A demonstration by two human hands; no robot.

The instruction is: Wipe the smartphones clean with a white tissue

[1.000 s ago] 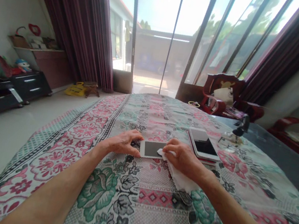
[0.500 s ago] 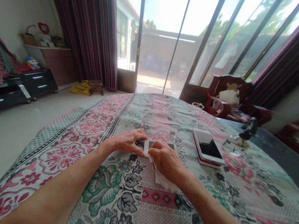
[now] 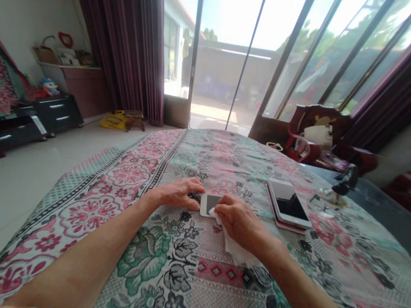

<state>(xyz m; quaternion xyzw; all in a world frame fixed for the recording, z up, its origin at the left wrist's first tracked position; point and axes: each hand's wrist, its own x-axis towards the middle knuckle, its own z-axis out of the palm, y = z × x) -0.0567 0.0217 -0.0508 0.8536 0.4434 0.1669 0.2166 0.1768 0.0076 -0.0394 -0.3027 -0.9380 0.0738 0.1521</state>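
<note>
Left forearm (image 3: 97, 236) comes up from the lower left, running away from the body over the patterned tablecloth (image 3: 172, 306). Left hand (image 3: 179, 192) is low, palm side down, thumb at the near corner and fingers at the far corner of the phone's left end. Grip is part-open, just the phone's width, lightly pinching that end.

Phone (image 3: 204, 205) lies flat on the cloth-covered table, screen up, long side crosswise, between the two hands.

Right hand (image 3: 241, 223) is over the phone's right part, fingertips bunched and closed on a white cloth (image 3: 238, 251), a corner of it against the screen. The rest trails toward the body. Finger pressure is hard to judge; knuckles hide the contact. Right forearm (image 3: 315, 298) slants in from the lower right.

Step in hand reads as wiping the screen. Any further stroke calls for light, flat pressure, left hand bracing the end so the phone can't slide.

Tablet (image 3: 291, 205) sits right of the phone, well apart.
</note>
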